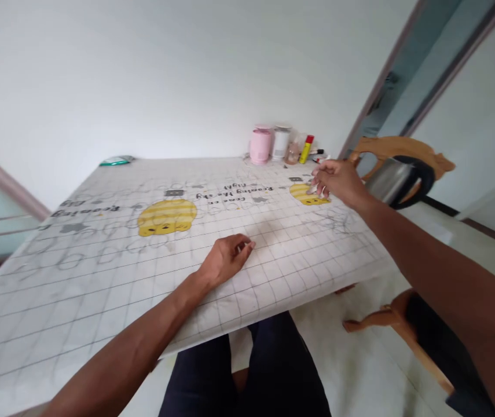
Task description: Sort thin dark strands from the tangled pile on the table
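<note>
My left hand (pixel 228 258) rests on the white gridded tablecloth (pixel 143 278) near the front edge, its fingers curled; whether anything is in them is hidden. Farther back on the right, my right hand (pixel 334 178) is over the cloth beside a printed yellow balloon (pixel 303 194). Its fingers are bent and close together, and something small and pale may be at the fingertips, too blurred to make out. Another yellow balloon print (pixel 167 217) shows left of my left hand.
Against the wall stand a pink canister (pixel 260 146), a white canister (pixel 280 143), a small bottle (pixel 292 153) and a yellow-red tube (pixel 306 149). A green-edged packet (pixel 117 160) lies back left. At right, a kettle (pixel 388 179) sits by a wooden chair (pixel 421 149).
</note>
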`<control>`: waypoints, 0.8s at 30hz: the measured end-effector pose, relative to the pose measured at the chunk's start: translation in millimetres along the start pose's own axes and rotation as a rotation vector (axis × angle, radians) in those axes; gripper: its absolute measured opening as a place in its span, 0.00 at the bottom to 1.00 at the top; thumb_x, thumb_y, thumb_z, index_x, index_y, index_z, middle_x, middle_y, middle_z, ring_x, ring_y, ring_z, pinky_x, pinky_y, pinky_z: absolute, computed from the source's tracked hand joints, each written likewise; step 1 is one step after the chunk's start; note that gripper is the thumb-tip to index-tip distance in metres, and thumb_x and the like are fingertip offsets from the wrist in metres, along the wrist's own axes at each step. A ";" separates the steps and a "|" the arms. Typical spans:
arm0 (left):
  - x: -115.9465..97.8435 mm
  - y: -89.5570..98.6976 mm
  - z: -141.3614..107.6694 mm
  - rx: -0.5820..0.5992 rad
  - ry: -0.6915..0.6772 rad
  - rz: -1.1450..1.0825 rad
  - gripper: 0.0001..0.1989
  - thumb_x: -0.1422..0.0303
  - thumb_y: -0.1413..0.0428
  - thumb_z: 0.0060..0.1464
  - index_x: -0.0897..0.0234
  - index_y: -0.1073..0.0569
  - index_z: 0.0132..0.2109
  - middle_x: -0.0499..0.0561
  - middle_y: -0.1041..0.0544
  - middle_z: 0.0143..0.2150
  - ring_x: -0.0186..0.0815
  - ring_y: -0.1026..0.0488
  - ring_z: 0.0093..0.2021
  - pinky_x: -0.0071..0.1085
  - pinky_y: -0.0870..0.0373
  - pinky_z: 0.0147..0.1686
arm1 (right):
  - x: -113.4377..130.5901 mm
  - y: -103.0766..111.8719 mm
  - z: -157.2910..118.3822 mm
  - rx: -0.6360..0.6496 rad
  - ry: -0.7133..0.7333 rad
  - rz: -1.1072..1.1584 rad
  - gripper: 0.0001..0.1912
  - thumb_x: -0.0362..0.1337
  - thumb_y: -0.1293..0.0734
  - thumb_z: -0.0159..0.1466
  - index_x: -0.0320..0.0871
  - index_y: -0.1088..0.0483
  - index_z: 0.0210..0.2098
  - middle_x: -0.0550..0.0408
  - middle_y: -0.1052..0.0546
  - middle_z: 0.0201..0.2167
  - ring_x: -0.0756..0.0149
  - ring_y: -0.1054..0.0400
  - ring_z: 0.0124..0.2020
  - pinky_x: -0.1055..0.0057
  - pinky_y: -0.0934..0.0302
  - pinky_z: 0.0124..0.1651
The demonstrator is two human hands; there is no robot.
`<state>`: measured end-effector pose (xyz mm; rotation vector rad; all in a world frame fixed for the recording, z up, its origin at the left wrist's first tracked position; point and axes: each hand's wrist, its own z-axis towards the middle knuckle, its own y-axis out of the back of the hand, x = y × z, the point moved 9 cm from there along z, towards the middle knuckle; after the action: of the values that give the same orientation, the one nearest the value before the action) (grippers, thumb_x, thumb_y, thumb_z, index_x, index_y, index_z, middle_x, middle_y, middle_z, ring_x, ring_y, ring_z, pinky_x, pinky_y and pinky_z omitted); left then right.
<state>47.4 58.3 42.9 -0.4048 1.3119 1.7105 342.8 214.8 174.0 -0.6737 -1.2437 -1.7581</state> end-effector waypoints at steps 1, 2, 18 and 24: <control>7.1 3.8 1.7 -0.030 0.066 -0.062 0.17 0.54 0.44 0.72 0.63 0.19 0.45 0.51 0.21 0.33 0.34 0.26 0.30 0.29 0.31 0.30 | 6.0 -23.8 -5.1 0.037 0.004 0.106 0.06 0.28 0.29 0.71 0.40 0.27 0.36 0.52 0.19 0.29 0.72 0.30 0.20 0.75 0.42 0.22; 15.7 6.7 3.1 -0.057 0.141 -0.139 0.18 0.53 0.43 0.71 0.64 0.19 0.47 0.51 0.20 0.35 0.33 0.26 0.29 0.29 0.30 0.28 | 13.2 -47.6 -10.9 0.082 0.017 0.199 0.07 0.31 0.27 0.70 0.41 0.27 0.35 0.52 0.19 0.29 0.70 0.29 0.20 0.75 0.40 0.21; 67.6 61.9 11.2 -0.494 0.313 -0.730 0.16 0.58 0.43 0.71 0.68 0.23 0.41 0.52 0.24 0.32 0.32 0.24 0.23 0.28 0.24 0.19 | 46.2 -264.6 -65.3 0.482 -0.014 0.682 0.18 0.49 0.20 0.63 0.43 0.25 0.37 0.47 0.16 0.37 0.59 0.19 0.32 0.66 0.24 0.31; 71.5 63.8 10.9 -0.489 0.253 -0.538 0.20 0.52 0.44 0.72 0.65 0.24 0.40 0.50 0.24 0.30 0.32 0.23 0.25 0.27 0.23 0.22 | 23.3 -281.2 -64.6 0.491 -0.129 0.702 0.15 0.43 0.19 0.61 0.42 0.24 0.37 0.48 0.16 0.33 0.58 0.18 0.32 0.67 0.24 0.32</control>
<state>-39.1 99.8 33.5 -1.1760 0.8249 1.5228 89.3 185.3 37.3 -0.8056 -1.2545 -0.8099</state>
